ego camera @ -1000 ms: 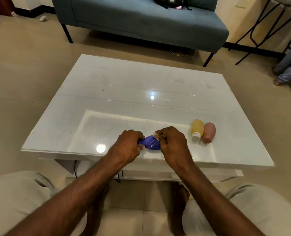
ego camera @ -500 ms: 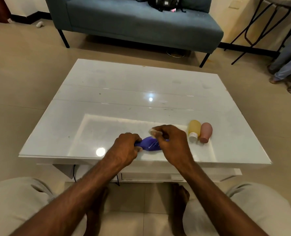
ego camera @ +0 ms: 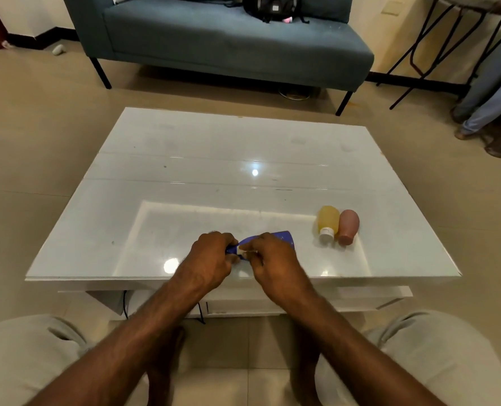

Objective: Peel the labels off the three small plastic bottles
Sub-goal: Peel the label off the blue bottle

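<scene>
A small blue bottle [ego camera: 283,237] lies near the front edge of the white glass table [ego camera: 184,177], held between both hands. My left hand [ego camera: 211,256] grips its near end with curled fingers. My right hand [ego camera: 269,259] covers the bottle's middle, and its fingertips pinch a pale bit of label [ego camera: 243,251] at the bottle's side. Most of the blue bottle is hidden by the hands. A yellow bottle [ego camera: 327,219] with a white cap and a pink bottle [ego camera: 348,227] lie side by side on the table to the right, caps toward me.
A blue-grey sofa [ego camera: 228,45] with a black bag [ego camera: 272,7] on it stands beyond the table. Another person's legs [ego camera: 489,92] and a black metal frame [ego camera: 436,45] are at the far right. My knees sit below the table's front edge.
The blue bottle has turned, its wide end now pointing right and away. My right hand came down from above the bottle and pinches at the label beside my left hand.
</scene>
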